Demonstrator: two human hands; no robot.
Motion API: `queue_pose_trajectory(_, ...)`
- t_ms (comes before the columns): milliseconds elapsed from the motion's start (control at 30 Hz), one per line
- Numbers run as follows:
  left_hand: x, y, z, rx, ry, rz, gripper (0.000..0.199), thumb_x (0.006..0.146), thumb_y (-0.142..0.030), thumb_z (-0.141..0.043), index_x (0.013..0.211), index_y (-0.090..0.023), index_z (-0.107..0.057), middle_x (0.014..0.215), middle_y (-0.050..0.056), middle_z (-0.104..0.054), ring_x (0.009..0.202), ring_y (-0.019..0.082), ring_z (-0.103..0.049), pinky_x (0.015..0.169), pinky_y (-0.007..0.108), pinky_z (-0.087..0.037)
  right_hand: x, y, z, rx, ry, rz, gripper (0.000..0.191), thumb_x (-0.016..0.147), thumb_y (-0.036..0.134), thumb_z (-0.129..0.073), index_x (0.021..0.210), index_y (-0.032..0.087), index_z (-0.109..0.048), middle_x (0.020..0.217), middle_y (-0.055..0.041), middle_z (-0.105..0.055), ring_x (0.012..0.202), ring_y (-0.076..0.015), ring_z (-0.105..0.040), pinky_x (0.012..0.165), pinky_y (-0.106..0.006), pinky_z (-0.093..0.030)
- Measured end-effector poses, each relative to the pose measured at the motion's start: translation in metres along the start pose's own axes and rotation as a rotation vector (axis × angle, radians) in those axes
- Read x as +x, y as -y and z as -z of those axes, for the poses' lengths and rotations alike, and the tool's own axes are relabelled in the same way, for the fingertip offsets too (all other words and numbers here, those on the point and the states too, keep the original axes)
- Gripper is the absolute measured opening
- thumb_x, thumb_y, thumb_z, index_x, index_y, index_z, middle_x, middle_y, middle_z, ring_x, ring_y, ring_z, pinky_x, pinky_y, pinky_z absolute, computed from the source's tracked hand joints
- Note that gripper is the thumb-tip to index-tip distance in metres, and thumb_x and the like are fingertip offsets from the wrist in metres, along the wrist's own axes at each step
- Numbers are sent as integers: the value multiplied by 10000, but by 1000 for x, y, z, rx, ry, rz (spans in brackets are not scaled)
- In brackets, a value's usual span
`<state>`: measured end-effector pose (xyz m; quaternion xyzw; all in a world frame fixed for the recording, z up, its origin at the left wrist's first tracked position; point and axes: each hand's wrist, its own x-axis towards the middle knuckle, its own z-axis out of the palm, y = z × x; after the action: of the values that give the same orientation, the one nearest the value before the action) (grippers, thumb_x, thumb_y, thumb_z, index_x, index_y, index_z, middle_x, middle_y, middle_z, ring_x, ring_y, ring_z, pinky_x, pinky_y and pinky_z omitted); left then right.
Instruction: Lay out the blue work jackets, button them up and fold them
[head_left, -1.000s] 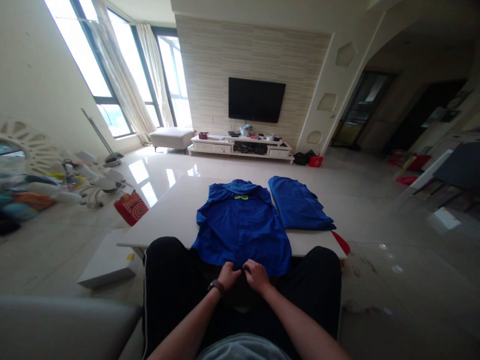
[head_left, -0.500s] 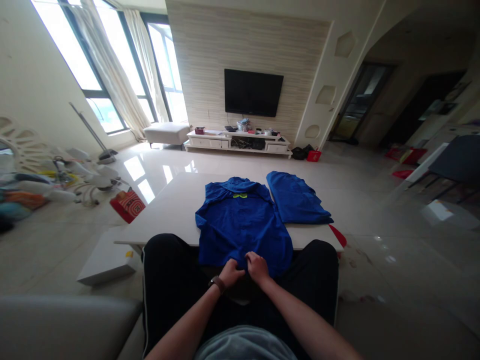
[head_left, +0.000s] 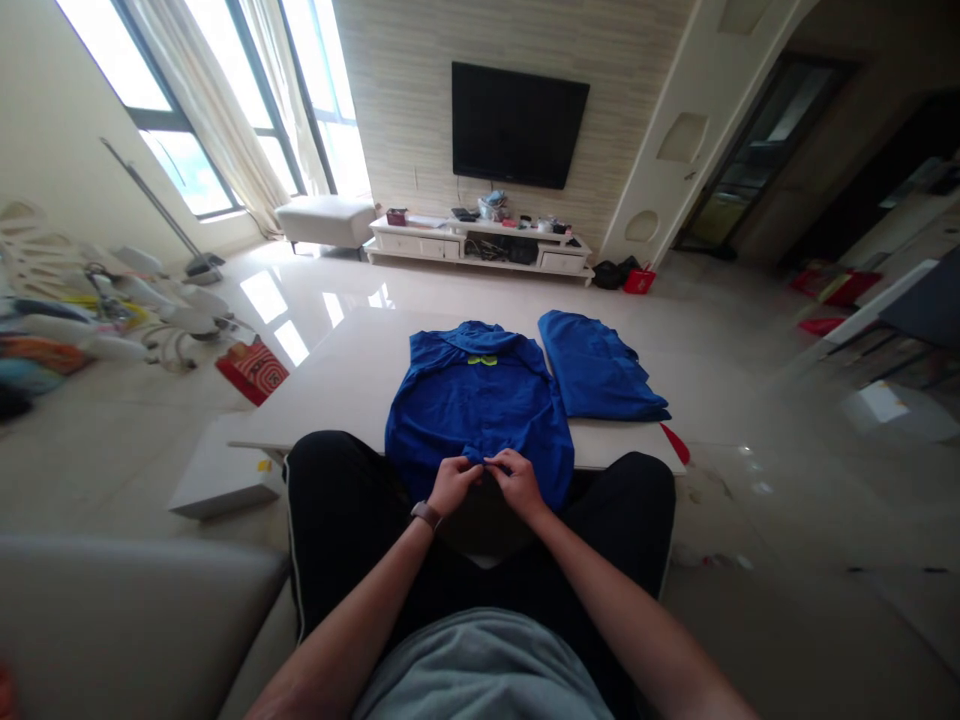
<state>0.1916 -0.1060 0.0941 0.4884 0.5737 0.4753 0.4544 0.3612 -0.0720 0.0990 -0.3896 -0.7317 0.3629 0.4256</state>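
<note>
A blue shirt [head_left: 480,405] with a collar and a yellow-green mark below it lies spread on the white table [head_left: 322,385], its collar at the far side. The near hem hangs over the table edge between my knees. My left hand [head_left: 455,482] pinches the middle of that hem. Close beside it, my right hand [head_left: 516,478] pinches the same hem, the fingertips of both nearly touching. What exactly sits between the fingertips is too small to make out. To the right of the shirt lies a second blue garment [head_left: 600,370], folded flat.
A white box [head_left: 221,480] stands on the floor left of the table, near a red patterned bag [head_left: 251,370]. Beyond the table are a low white TV cabinet [head_left: 420,242] and a bench [head_left: 326,222]. A grey sofa seat [head_left: 135,620] is at my left.
Both hands have lifted the middle of the shirt's hem up and away from me, and the fingertips have come closer together. My view has tilted down.
</note>
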Motion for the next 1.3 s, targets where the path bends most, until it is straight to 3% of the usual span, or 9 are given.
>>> queue_pose_trajectory(267, 20, -41, 11, 113, -10, -84, 352, 776, -395, -687, 562, -121, -630, 520, 5, -560, 524, 96, -443, 535, 234, -309, 43, 11, 9, 173, -14, -253, 278, 802, 447, -692, 752, 174, -699, 689, -8, -664, 640, -152, -560, 640, -268, -433)
queue_pose_trajectory(400, 18, -55, 4, 141, 103, -123, 308, 779, -334, -665, 557, -124, -623, 524, -2, -556, 523, 90, -434, 535, 234, -306, 55, 14, 10, 150, -122, -293, 310, 787, 479, -678, 728, 174, -663, 664, -12, -640, 639, -159, -555, 639, -272, -435)
queue_pose_trajectory(500, 17, -62, 1, 156, 49, -151, 315, 790, -337, -664, 560, -124, -630, 521, -2, -557, 525, 90, -435, 541, 234, -308, 64, 16, 16, 106, -151, -281, 323, 804, 494, -670, 752, 175, -650, 664, -5, -610, 627, -149, -527, 631, -268, -418)
queue_pose_trajectory(633, 13, -54, 14, 43, 7, -31, 308, 799, -351, -655, 599, -117, -673, 580, 31, -643, 532, 107, -503, 539, 231, -351, 72, 13, 40, 155, -331, -252, 346, 855, 541, -616, 834, 196, -598, 721, 11, -566, 672, -140, -497, 660, -257, -410)
queue_pose_trajectory(800, -6, -21, 39, 174, 200, 220, 266, 772, -338, -669, 646, -111, -727, 637, 72, -713, 596, 164, -645, 583, 246, -450, 66, 11, 76, 245, -531, -257, 365, 820, 545, -666, 865, 196, -567, 735, 25, -507, 702, -130, -447, 657, -245, -376)
queue_pose_trajectory(900, -13, -14, 41, 261, 229, 239, 295, 793, -387, -673, 702, -114, -740, 634, 64, -704, 594, 164, -645, 564, 240, -436, 58, 24, 79, 269, -428, -251, 345, 823, 519, -687, 834, 196, -567, 701, 34, -476, 658, -118, -413, 616, -242, -344)
queue_pose_trajectory(1100, 12, -34, 8, 209, -29, -8, 364, 750, -468, -785, 863, -143, -666, 753, 18, -672, 634, 126, -567, 592, 240, -422, 46, 70, 59, 183, -70, -168, 304, 878, 485, -664, 805, 196, -607, 652, 35, -475, 599, -116, -410, 582, -259, -329)
queue_pose_trajectory(1200, 32, -35, -7, 218, -140, -87, 313, 729, -342, -806, 892, -154, -616, 807, 9, -657, 674, 122, -559, 633, 242, -429, 44, 82, 54, 138, 139, -116, 262, 916, 439, -643, 834, 190, -648, 706, 12, -558, 655, -134, -489, 632, -268, -375)
queue_pose_trajectory(1300, 45, -29, -15, 232, -181, -129, 105, 769, -155, -699, 845, -160, -626, 796, 10, -668, 736, 133, -592, 709, 249, -453, 44, 75, 55, 107, 195, -119, 247, 939, 429, -611, 861, 196, -635, 731, 9, -570, 686, -145, -515, 653, -270, -392)
